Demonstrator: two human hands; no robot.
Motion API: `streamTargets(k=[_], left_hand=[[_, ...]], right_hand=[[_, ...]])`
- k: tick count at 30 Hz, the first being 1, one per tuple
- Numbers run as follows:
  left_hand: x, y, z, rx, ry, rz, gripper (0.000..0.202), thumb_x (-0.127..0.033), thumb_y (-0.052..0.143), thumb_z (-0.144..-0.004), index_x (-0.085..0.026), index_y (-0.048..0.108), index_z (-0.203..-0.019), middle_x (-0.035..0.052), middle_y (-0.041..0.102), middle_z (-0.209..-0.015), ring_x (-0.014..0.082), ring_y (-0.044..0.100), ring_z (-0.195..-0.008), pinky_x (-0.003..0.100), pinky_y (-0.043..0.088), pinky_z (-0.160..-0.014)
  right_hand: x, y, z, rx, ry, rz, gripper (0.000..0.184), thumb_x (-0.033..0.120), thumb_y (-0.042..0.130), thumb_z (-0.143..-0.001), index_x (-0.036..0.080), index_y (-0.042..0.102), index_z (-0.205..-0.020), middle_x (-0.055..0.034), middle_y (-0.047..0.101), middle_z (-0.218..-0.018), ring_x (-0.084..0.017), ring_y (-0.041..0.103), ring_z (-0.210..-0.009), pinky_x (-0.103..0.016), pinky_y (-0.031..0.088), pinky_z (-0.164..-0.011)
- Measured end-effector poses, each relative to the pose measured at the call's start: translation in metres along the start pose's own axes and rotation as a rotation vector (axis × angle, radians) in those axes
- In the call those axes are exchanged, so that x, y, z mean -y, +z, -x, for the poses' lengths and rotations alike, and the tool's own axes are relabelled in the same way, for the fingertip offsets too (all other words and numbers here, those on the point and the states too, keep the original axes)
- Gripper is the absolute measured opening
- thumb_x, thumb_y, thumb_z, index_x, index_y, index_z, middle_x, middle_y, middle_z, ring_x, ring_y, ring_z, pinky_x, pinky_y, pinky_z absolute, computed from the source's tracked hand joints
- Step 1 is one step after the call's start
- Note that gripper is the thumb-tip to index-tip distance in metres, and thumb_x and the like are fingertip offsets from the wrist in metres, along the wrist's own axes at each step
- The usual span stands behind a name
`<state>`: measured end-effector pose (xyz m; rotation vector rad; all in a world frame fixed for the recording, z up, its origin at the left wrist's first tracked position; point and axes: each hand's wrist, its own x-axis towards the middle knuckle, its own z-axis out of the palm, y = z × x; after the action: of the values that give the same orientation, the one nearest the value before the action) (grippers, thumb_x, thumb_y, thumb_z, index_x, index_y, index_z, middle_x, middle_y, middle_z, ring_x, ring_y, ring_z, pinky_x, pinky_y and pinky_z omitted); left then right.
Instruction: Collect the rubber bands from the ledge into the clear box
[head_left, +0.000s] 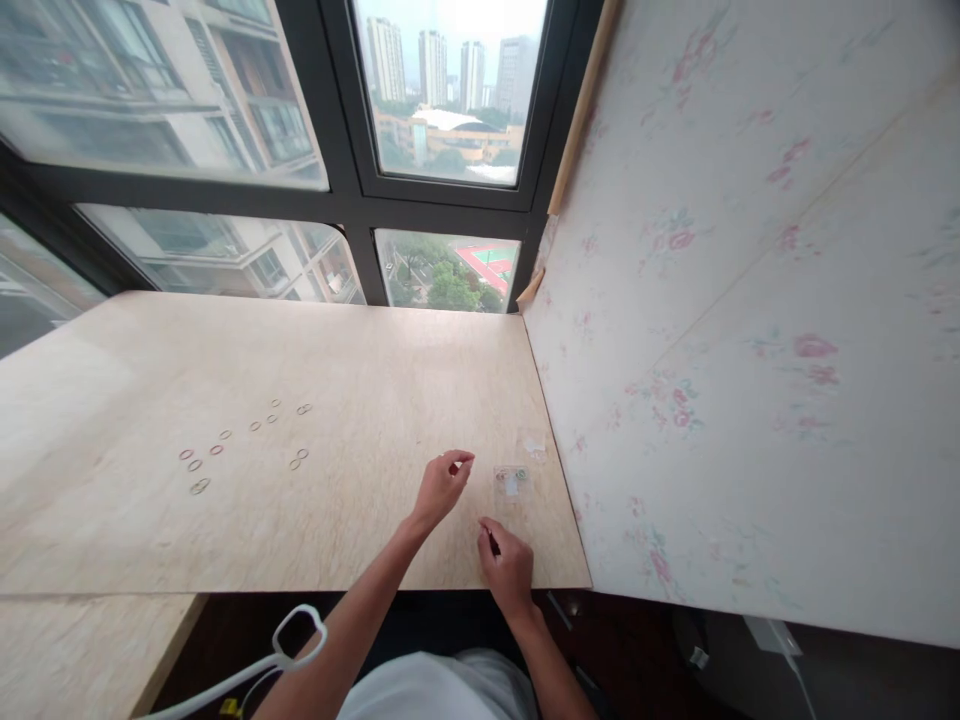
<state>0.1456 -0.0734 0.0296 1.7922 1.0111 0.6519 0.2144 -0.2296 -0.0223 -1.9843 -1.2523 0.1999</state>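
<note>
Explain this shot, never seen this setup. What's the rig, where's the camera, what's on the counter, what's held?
No machine here: just a person's bare left hand and right hand. There's one picture, from a head-worn camera looking forward and down. On the counter, thin rings lie scattered at left; near the hands sits a clear box, with a clear piece beyond it. Both hands have curled fingers; whether they pinch anything tiny, I can't tell.

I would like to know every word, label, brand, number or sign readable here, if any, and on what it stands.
No text can be read in this picture.
Small clear plastic box: any print on its pale patch is too small to read.
Tall pale tower blocks outside: too blurred to show any lettering.
</note>
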Motion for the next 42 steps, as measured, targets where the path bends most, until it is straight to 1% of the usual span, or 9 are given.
streamTargets(k=[5,9,13,19,24,27,33,38,42], left_hand=[[0.046,-0.045,0.026,-0.194,-0.058,-0.086,0.02,-0.031,0.053,-0.08,-0.018,0.067,-0.085,0.0058,0.068,-0.081,0.0171,0.06,-0.067,0.029,0.048,-0.063],[0.065,-0.066,0.045,-0.255,-0.037,-0.122,0.021,-0.029,0.049,-0.083,-0.017,0.065,-0.089,0.0065,0.068,-0.086,0.0164,0.06,-0.069,0.03,0.048,-0.067],[0.074,-0.071,0.056,-0.255,0.035,-0.102,0.019,-0.026,0.047,-0.085,-0.017,0.063,-0.09,0.0054,0.066,-0.086,0.0144,0.059,-0.072,0.027,0.046,-0.068],[0.085,-0.069,0.062,-0.212,0.097,-0.096,0.014,-0.017,0.047,-0.081,-0.015,0.059,-0.075,0.0029,0.059,-0.07,0.0125,0.05,-0.062,0.024,0.038,-0.059],[0.083,-0.075,0.064,-0.165,0.146,-0.057,0.016,-0.014,0.046,-0.08,-0.016,0.061,-0.082,0.0033,0.058,-0.075,0.0121,0.05,-0.063,0.024,0.037,-0.06],[0.08,-0.079,0.066,-0.148,0.151,-0.025,0.017,-0.014,0.045,-0.081,-0.016,0.062,-0.083,0.0034,0.059,-0.077,0.0117,0.051,-0.063,0.024,0.038,-0.061],[0.082,-0.081,0.07,-0.163,0.138,0.014,0.015,-0.015,0.045,-0.081,-0.017,0.06,-0.077,0.0024,0.058,-0.074,0.0114,0.049,-0.062,0.024,0.036,-0.059],[0.084,-0.081,0.071,-0.161,0.131,0.029,0.014,-0.014,0.046,-0.08,-0.017,0.059,-0.075,0.0023,0.058,-0.074,0.0114,0.05,-0.062,0.023,0.036,-0.058],[0.086,-0.08,0.071,-0.15,0.125,0.026,0.016,-0.013,0.047,-0.078,-0.018,0.062,-0.081,0.0028,0.06,-0.076,0.0123,0.051,-0.064,0.024,0.038,-0.061]], right_hand=[[-0.001,-0.004,-0.001,0.021,0.075,-0.068,0.033,0.034,0.043,-0.088,0.018,0.071,-0.093,-0.0065,0.071,-0.088,-0.018,0.067,-0.075,-0.025,0.051,-0.069],[0.014,-0.001,-0.012,0.11,0.201,-0.292,0.037,0.042,0.044,-0.088,0.016,0.068,-0.094,-0.0022,0.064,-0.061,-0.015,0.06,-0.054,-0.022,0.047,-0.051],[0.057,0.013,-0.038,0.278,0.135,-0.469,0.037,0.044,0.043,-0.09,0.015,0.064,-0.1,0.003,0.051,-0.051,-0.011,0.05,-0.046,-0.02,0.042,-0.046],[0.137,0.063,-0.103,0.518,-0.14,-0.506,0.039,0.045,0.039,-0.092,0.015,0.064,-0.098,0.0014,0.054,-0.056,-0.01,0.05,-0.048,-0.019,0.043,-0.05],[0.185,0.127,-0.157,0.634,-0.267,-0.229,0.036,0.039,0.033,-0.093,0.016,0.059,-0.103,0.0016,0.057,-0.061,-0.008,0.05,-0.046,-0.017,0.042,-0.049],[0.206,0.162,-0.183,0.732,-0.343,-0.088,0.028,0.03,0.04,-0.09,0.018,0.056,-0.11,0.0023,0.061,-0.067,-0.008,0.054,-0.05,-0.018,0.043,-0.056],[0.233,0.219,-0.215,0.827,-0.408,0.198,0.04,0.025,0.054,-0.081,0.02,0.052,-0.12,-0.0018,0.067,-0.086,-0.015,0.061,-0.081,-0.022,0.043,-0.07],[0.246,0.249,-0.229,0.809,-0.4,0.423,0.039,0.021,0.047,-0.084,0.019,0.049,-0.123,-0.0104,0.062,-0.108,-0.021,0.058,-0.097,-0.029,0.043,-0.075],[0.251,0.256,-0.237,0.845,-0.427,0.521,0.027,0.023,0.047,-0.087,0.015,0.055,-0.111,-0.0112,0.061,-0.108,-0.022,0.058,-0.096,-0.035,0.045,-0.078]])
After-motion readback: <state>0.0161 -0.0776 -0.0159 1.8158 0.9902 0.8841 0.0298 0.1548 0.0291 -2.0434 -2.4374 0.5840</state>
